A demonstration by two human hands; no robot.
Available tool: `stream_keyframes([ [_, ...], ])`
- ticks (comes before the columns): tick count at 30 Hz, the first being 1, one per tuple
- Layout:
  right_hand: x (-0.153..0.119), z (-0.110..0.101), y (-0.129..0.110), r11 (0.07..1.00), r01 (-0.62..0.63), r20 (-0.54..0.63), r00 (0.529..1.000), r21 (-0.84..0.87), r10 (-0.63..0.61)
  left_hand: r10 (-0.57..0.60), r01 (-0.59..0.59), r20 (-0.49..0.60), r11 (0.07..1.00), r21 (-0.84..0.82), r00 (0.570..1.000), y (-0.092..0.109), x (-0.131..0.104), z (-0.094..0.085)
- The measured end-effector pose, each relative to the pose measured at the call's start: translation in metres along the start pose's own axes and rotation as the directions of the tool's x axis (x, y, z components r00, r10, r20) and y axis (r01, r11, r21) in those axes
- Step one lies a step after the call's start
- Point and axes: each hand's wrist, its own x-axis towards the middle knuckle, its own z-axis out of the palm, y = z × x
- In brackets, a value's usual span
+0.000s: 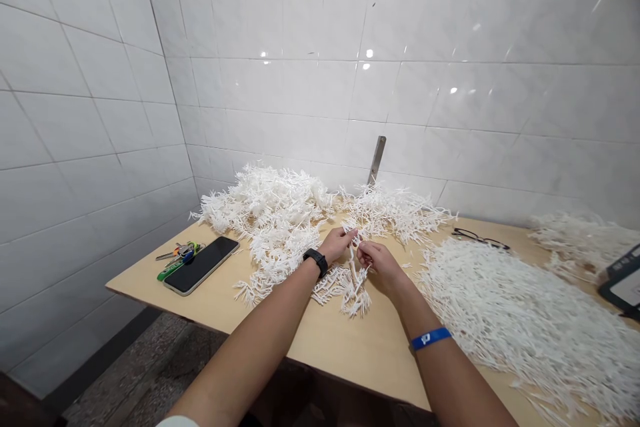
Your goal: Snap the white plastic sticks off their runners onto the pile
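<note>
Left hand: the left hand [339, 244] has a narrow grip, with its fingertips pinching the top of a white strip [351, 261].
Right hand: the right hand [379, 259] has a narrow grip too, with its fingers curled in and holding the same strip, just beside the left fingertips.
White strip: it hangs down from between the two hands, over the front middle of the desk [345, 347], near more frilly white bits.
Wrists: a black watch [316, 262] is on the left wrist, and a blue band [431, 338] is around the right forearm.
Left pile: a big, fluffy white heap [280, 203] sits behind and to the left of the hands.
Back pile: a smaller white heap [397, 208] lies near the wall [300, 93], with a tilted metal bar [377, 159] sticking up behind it.
Right pile: a wide, flat white heap [515, 307] covers much of the right side.
Glasses: dark glasses [480, 238] lie just behind the flat heap.
Phone: a phone [203, 265] lies at the left, its screen black, with keys [181, 251] and a green tag [173, 269] beside it.
</note>
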Motion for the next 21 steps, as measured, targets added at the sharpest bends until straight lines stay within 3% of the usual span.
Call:
stream_keyframes([
  [6,0.006,0.0,0.009,0.987,0.021,-0.194,0.98,-0.161,-0.052,0.056,-0.055,0.098,0.998,-0.017,0.994,0.001,-0.003,0.002],
  [10,0.006,0.001,0.012,0.999,-0.004,-0.146,0.989,-0.032,-0.001,0.047,-0.042,0.165,0.999,-0.033,0.985,0.003,-0.006,0.007],
  [16,0.005,0.002,0.011,0.993,-0.046,-0.083,0.995,0.105,0.055,0.036,-0.035,-0.019,0.998,0.043,0.999,0.003,-0.004,0.006],
  [19,0.002,0.003,0.007,0.994,-0.045,-0.06,0.997,0.103,0.051,0.014,-0.013,0.031,0.999,-0.037,0.999,0.002,-0.003,0.004],
  [21,0.0,0.006,0.003,0.992,-0.029,-0.047,0.998,0.124,0.035,-0.014,0.032,0.14,0.992,-0.124,0.99,0.003,-0.005,0.004],
])
